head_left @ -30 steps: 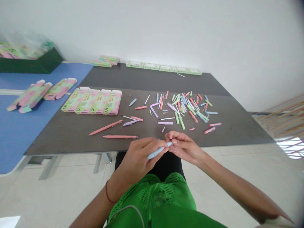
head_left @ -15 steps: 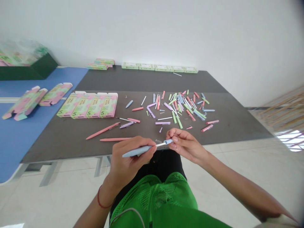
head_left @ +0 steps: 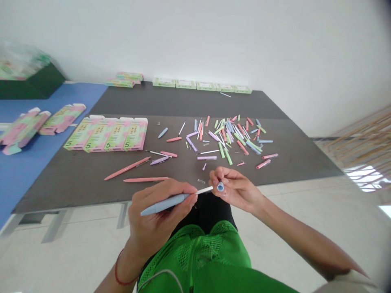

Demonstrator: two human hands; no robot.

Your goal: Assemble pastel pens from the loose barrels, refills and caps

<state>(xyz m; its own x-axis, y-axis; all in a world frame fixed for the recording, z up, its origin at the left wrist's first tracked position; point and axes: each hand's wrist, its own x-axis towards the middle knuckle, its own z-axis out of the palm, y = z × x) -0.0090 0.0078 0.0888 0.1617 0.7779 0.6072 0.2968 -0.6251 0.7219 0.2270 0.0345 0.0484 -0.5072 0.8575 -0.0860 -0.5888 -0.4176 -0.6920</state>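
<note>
dk gry tbl, pen pts, bxs

Open lane along the table's right end; obstacles: loose pen parts at centre, four boxes at left.

Workroom, indoor, light-workshop type. Identifiable by: dark desk strewn with loose pen parts; printed cartons in a row; open-flapped cartons and dark green bin on adjoining blue desk; plain white wall; pale tiled floor.
</note>
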